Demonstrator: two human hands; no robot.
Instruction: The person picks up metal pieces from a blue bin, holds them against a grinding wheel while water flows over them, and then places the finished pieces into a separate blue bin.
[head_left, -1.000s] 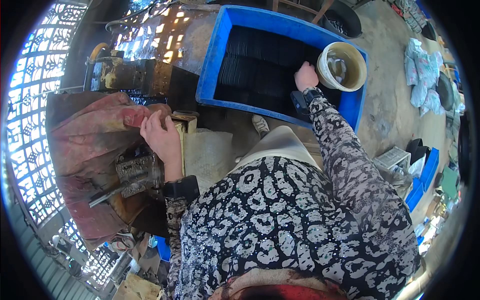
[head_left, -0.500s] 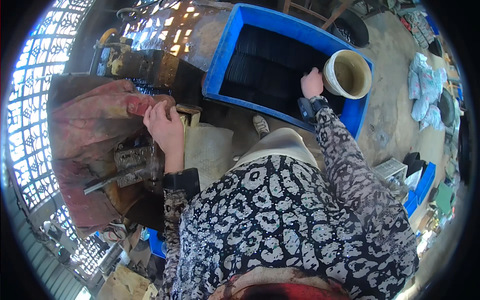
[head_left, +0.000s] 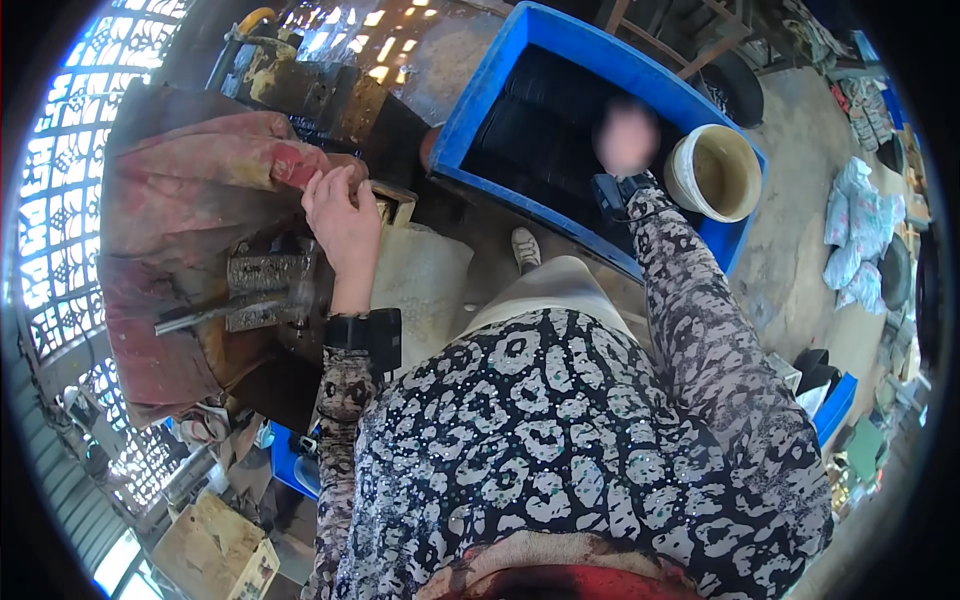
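My left hand rests with fingers together on a small wooden block at the edge of a red, worn cloth draped over a metal machine. My right hand reaches into a blue plastic tub full of black sheets; the hand is blurred and its fingers cannot be read. A cream bucket sits in the tub's corner just right of that hand. Both forearms wear patterned sleeves with a black wrist device on each.
A dark metal press stands behind the cloth. A metal rod sticks out left from the machine. White sacks lie on the concrete floor at right. Another blue crate and cardboard box sit lower down.
My right hand has moved left from the bucket's rim onto the black sheets in the tub. My left hand stayed by the wooden block.
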